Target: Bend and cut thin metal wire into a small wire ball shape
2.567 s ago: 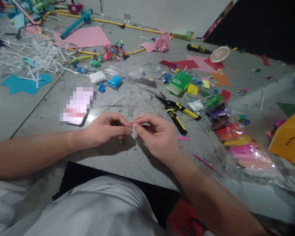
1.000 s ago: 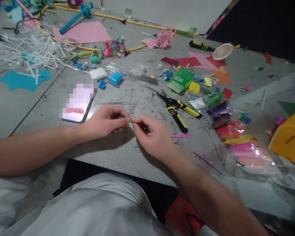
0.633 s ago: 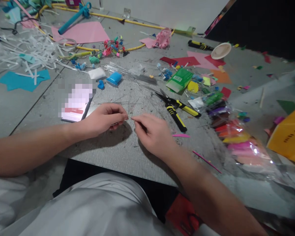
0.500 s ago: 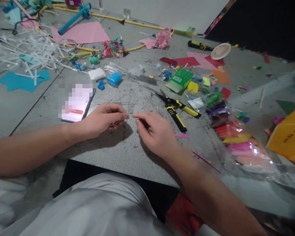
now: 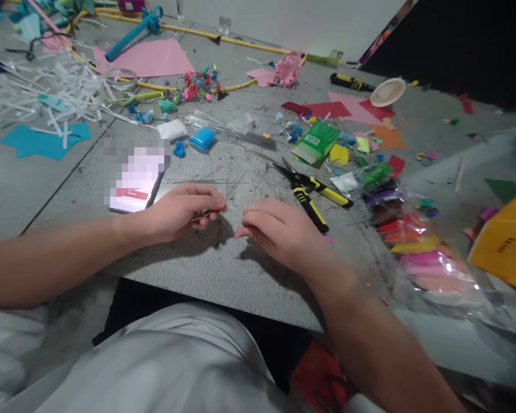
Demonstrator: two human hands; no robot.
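My left hand [image 5: 184, 209] is closed in a pinch over the table, palm side towards the right. A thin metal wire [image 5: 207, 215] shows at its curled fingers; most of it is hidden by them. Just right of it, my right hand [image 5: 279, 229] hovers with bent fingers and the thumb apart from them, and I see nothing in between. Black-and-yellow pliers [image 5: 312, 189] lie open beyond the right hand. Several loose straight wires [image 5: 198, 181] rest on the table behind the left hand. A phone [image 5: 135, 180] with a lit screen lies beside my left wrist.
Blue clay pack [image 5: 202, 138] and white clay pack [image 5: 172, 130] sit behind the phone. Bagged coloured clay [image 5: 430, 258] stretches along the right. A green packet [image 5: 316, 141] lies beyond the pliers. White paper strips [image 5: 69, 86] are heaped at the far left.
My right hand has come away from the left fingertips, moving slightly right and down, and its fingers have parted from the thumb. The left hand stays almost in place, still pinched.
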